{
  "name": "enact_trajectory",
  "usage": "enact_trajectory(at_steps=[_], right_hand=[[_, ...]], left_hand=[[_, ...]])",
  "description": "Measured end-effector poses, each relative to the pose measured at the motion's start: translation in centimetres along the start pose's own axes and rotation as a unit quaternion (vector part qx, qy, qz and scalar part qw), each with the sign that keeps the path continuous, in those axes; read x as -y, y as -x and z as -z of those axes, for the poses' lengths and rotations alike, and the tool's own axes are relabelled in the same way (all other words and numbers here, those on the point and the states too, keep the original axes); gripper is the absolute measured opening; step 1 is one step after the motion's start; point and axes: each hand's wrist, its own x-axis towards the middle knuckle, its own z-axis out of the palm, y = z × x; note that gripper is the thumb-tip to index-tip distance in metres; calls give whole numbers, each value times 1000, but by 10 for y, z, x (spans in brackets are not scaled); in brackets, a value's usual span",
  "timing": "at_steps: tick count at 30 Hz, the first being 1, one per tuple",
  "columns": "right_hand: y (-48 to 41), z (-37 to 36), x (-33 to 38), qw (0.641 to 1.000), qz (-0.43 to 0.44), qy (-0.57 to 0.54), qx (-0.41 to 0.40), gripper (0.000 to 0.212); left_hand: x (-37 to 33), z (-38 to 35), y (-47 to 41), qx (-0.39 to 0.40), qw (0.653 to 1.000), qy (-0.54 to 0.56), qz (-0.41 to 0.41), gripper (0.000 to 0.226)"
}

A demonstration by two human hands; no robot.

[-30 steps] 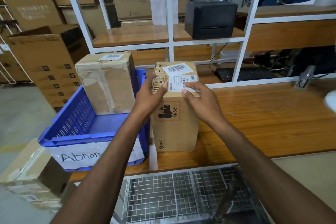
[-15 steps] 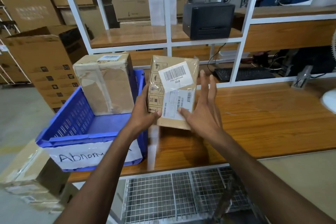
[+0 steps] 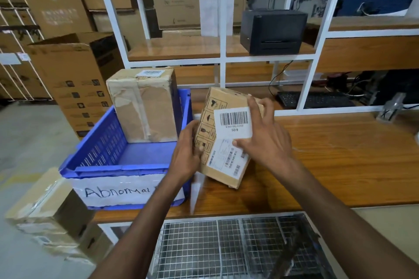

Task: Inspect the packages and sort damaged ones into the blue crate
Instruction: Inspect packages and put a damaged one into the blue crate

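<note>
Both hands on the package (image 3: 223, 165): left hand (image 3: 184, 154) wrapped round its left edge, right hand (image 3: 265, 140) with fingers (image 3: 255, 106) hooked over the far side, thumb on the labels. It's tilted, just right of the blue crate (image 3: 108, 142); can't tell if its low corner touches the tabletop (image 3: 340, 165). A taped-up box (image 3: 145, 108) stands at the crate's far end. Black printer (image 3: 273, 30) sits on the shelf behind.

Both bare forearms reach up from the lower edge and converge on the box (image 3: 213, 120). The left grip (image 3: 186, 154) shows its back to the camera, its fingers curled round the box's left side. The right grip (image 3: 265, 140) clasps the right side, its fingers hooked over the upper edge and its thumb pressed on the front face.
</note>
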Motion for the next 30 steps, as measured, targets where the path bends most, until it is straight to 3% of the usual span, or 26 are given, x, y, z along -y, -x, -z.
enact_trajectory(at_steps=[2,10,19,25,30], right_hand=[[12,-5,-3,1000,-18,-3,-4,125],[75,-61,-19,993,-104,-43,-22,85],[76,-69,-33,992,-103,-41,-65,73],[76,-69,-14,996,-63,-23,-60,63],[50,-56,-6,978,-135,-117,-104,46]], left_hand=[[-7,-7,-2,-1,1000,3,-6,52],[-12,-58,16,4,999,44,-7,53],[-28,-60,18,-15,999,35,1,50],[-49,-40,-4,-28,989,30,139,63],[-37,-35,-18,-43,985,44,161,51]])
